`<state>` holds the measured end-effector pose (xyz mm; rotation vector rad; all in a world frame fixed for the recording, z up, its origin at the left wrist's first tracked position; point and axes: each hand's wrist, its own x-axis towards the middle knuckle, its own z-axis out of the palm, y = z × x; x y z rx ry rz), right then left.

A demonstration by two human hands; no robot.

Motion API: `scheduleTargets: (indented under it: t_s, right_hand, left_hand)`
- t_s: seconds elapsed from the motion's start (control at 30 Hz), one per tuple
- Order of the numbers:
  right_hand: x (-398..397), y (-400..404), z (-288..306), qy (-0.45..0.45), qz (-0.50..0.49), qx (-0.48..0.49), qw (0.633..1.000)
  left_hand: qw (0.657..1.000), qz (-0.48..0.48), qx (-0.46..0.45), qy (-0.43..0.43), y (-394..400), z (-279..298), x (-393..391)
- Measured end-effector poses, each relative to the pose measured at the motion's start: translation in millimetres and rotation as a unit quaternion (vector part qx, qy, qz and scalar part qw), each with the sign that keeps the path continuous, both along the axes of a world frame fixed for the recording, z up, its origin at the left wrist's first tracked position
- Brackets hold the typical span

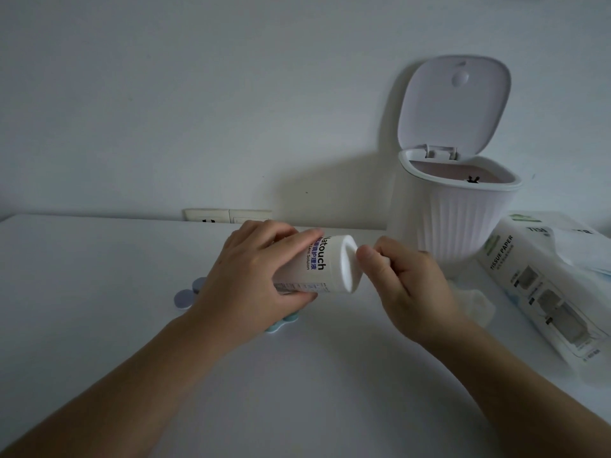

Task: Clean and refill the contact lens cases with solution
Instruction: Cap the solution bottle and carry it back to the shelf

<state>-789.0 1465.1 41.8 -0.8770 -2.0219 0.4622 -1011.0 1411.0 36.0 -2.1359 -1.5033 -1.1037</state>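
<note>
My left hand (251, 279) grips a white lens solution bottle (327, 266), tilted with its flat base toward the right and its nozzle end hidden under my fingers. A teal contact lens case (281, 322) lies on the white table (99, 292), mostly covered by that hand. Two grey-lilac round caps (183, 299) lie just left of it. My right hand (406, 279) hovers beside the bottle's base with fingers curled and the thumb tip at the base rim. Whether it holds anything is hidden.
A white ribbed mini bin (463, 219) with its lid flipped up stands at the back right. A pack of tissue paper (542, 292) lies on the right, with a crumpled tissue (476, 302) beside it. A wall outlet (228, 215) sits behind the table edge.
</note>
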Motion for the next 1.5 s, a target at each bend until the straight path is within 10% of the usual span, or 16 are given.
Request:
scheduleTargets:
  t_s: [0.3,0.6,0.8,1.13,1.5]
  right_hand:
    - [4,3,0,0.148,0.010,-0.062,0.987]
    - [1,-1,1,0.218,0.054,-0.134,0.965]
    - [-5,-2,0,0.253,0.062,-0.156,0.953]
    - [-10,-19,18,0.126,0.065,-0.193,0.971]
    - [0,-106,50,0.215,0.065,-0.238,0.945]
  left_hand:
    - [0.977,-0.033,-0.183,-0.103,-6,1,-7]
    - [0.999,0.026,0.047,0.006,-10,6,2]
    - [0.999,0.034,0.034,0.010,-7,3,1]
    - [0.899,-0.056,-0.215,-0.378,-11,21,28]
    - [0.858,-0.220,-0.261,-0.384,-94,54,80]
